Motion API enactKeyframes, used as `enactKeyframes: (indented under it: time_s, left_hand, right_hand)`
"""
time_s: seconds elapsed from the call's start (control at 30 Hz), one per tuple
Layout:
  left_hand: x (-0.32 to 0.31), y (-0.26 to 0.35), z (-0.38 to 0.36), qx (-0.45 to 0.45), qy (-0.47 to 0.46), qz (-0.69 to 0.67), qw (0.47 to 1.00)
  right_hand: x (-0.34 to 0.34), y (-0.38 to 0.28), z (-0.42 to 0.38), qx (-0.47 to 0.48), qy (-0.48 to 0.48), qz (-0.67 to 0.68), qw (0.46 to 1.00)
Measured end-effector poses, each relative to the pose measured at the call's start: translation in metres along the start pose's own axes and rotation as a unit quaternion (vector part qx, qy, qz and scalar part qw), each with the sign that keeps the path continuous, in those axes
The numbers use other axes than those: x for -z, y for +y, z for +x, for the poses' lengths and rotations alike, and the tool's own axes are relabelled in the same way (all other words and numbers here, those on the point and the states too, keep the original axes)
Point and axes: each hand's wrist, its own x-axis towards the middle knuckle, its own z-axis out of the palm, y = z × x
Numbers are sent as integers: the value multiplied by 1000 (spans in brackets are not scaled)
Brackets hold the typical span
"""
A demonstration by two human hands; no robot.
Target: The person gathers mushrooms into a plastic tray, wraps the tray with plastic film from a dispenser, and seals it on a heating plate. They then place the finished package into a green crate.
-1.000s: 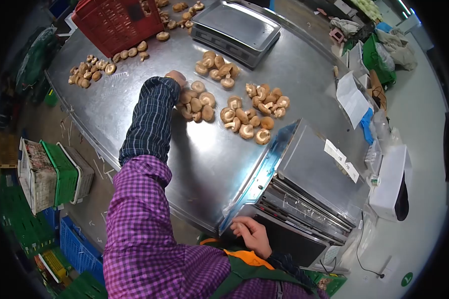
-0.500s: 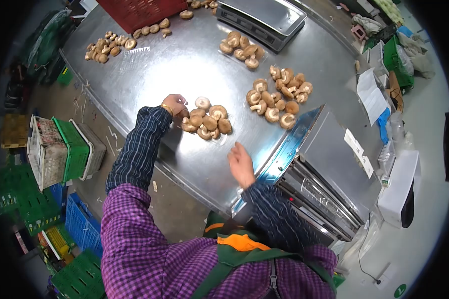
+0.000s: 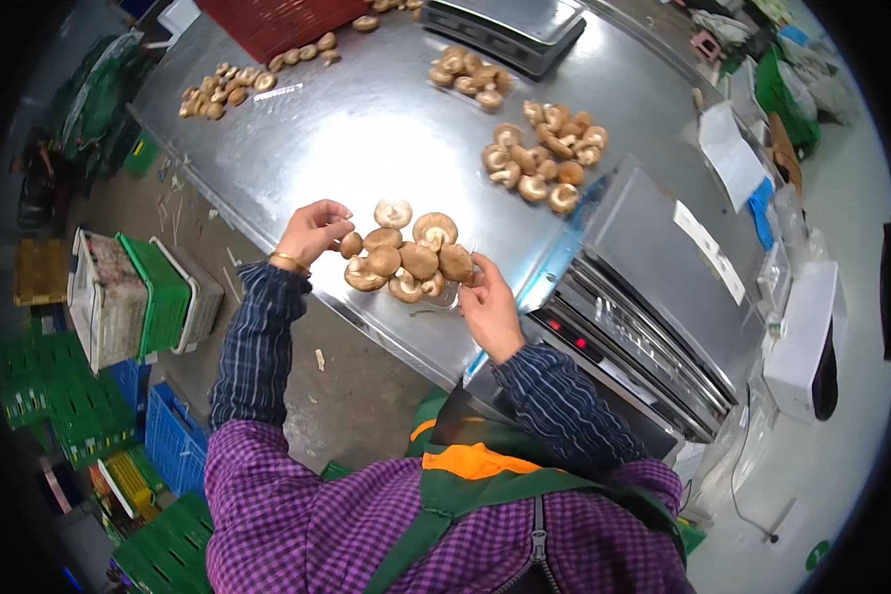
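A clear plastic tray (image 3: 447, 298) heaped with brown mushrooms (image 3: 419, 260) lies near the table's front edge. My left hand (image 3: 314, 236) is at the heap's left side, thumb and fingertips brought together. Something small and pale shows at those fingertips, too small to name. Just below them is a small mushroom (image 3: 351, 245), close to or touching the thumb. On the right, my right hand (image 3: 489, 309) curls its fingers around the tray's end, against a large mushroom (image 3: 455, 263). A pale mushroom (image 3: 393, 213) sits cap down at the back of the heap.
More mushroom heaps (image 3: 535, 163) lie at the right and back, with loose mushrooms (image 3: 220, 91) at the far left. A red crate (image 3: 277, 22) and a scale (image 3: 510, 30) stand behind. A dark metal machine (image 3: 643, 267) adjoins the right side; stacked crates (image 3: 153, 297) stand left.
My right hand has moved up to the tray's right end from apart in front of it. My left hand has drawn left and slightly down from the heap. The view has shifted a little.
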Motion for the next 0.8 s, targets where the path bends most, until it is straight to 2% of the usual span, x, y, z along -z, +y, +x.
enactKeyframes:
  time_s: [0.07, 0.17, 0.27, 0.4, 0.53, 0.63, 0.73, 0.8]
  left_hand:
    - [-20, 37, -18, -25, -24, -16, 999]
    - [-71, 82, -29, -53, -75, -25, 995]
    - [-144, 113, -25, -82, -131, -38, 987]
    - [-261, 129, 2, -111, -217, -63, 968]
    - [-360, 130, 29, -150, -258, 3, 954]
    - [-400, 128, 32, -140, -276, 34, 950]
    - [-406, 133, 28, -122, -285, 82, 947]
    - [-402, 139, 26, -303, -199, 246, 899]
  right_hand:
    - [31, -40, -32, 16, -7, 55, 998]
    - [89, -60, -60, 86, 30, 127, 988]
    - [161, -76, -87, 88, 83, 118, 986]
    - [259, -56, -104, 102, 202, 51, 973]
    - [335, -30, -114, 93, 265, 42, 959]
    - [368, -3, -119, 75, 280, 24, 957]
    - [376, 4, -123, 55, 272, 9, 961]
    - [378, -1, -127, 51, 258, -31, 964]
